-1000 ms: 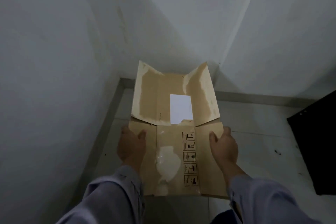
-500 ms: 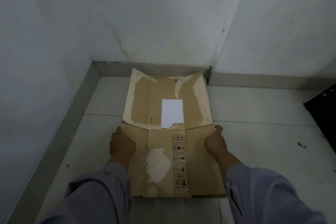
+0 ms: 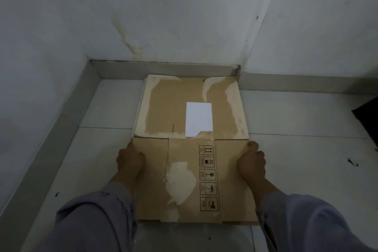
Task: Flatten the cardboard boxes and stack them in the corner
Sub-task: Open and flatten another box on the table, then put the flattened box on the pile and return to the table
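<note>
A flattened brown cardboard box lies on the pale tiled floor, its far edge against the grey skirting in the corner. It carries a white label, torn pale patches and a column of printed handling symbols. My left hand grips the box's left edge with fingers curled round it. On the opposite edge, my right hand grips the same way. Both hands sit at about the box's middle fold. Whether other cardboard lies underneath is hidden, though thin layered edges show at the far left.
White walls meet in the corner just beyond the box. A grey skirting runs along the left wall. A black object juts in at the right edge. Tiled floor stretches to the right.
The box has gone from tilted up in the air to lying flat on the floor, pushed towards the corner. Both hands came down with it, still holding its side edges.
</note>
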Action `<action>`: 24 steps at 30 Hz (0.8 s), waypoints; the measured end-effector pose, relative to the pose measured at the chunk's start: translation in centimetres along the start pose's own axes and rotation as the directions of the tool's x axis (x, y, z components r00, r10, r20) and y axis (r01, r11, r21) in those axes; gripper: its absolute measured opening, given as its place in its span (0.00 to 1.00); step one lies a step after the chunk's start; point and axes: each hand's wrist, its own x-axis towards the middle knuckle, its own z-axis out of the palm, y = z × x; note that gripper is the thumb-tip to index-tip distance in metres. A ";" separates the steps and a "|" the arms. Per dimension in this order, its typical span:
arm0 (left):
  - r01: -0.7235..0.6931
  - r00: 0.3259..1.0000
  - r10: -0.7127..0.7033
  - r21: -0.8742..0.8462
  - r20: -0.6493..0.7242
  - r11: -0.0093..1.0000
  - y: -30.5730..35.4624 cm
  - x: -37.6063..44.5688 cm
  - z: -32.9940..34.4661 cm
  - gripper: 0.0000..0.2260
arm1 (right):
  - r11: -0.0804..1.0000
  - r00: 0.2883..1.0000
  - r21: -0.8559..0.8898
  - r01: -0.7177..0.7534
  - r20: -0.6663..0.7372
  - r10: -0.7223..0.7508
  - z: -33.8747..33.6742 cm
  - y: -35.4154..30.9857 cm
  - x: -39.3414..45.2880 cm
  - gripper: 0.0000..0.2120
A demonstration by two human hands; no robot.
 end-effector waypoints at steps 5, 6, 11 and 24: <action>0.089 0.979 -0.089 -0.009 -0.185 0.996 1.7 -2.0 0.5 0.23 | 0.966 0.991 -0.236 0.105 -0.059 -0.122 0.1 -0.7 -0.2 0.23; -0.009 0.970 0.024 0.066 -0.243 0.998 2.0 -2.5 0.8 0.27 | 0.936 0.971 -0.290 0.201 -0.067 -0.229 0.2 -1.0 -0.5 0.25; -0.486 0.862 0.508 0.301 0.009 0.820 4.2 -5.0 3.8 0.46 | 0.747 0.840 -0.384 0.542 0.239 -0.486 2.6 -3.4 -2.0 0.33; -0.523 0.851 0.473 0.441 0.227 0.730 4.7 -5.0 5.0 0.54 | 0.748 0.858 -0.449 0.488 0.402 -0.319 3.8 -5.6 -1.9 0.36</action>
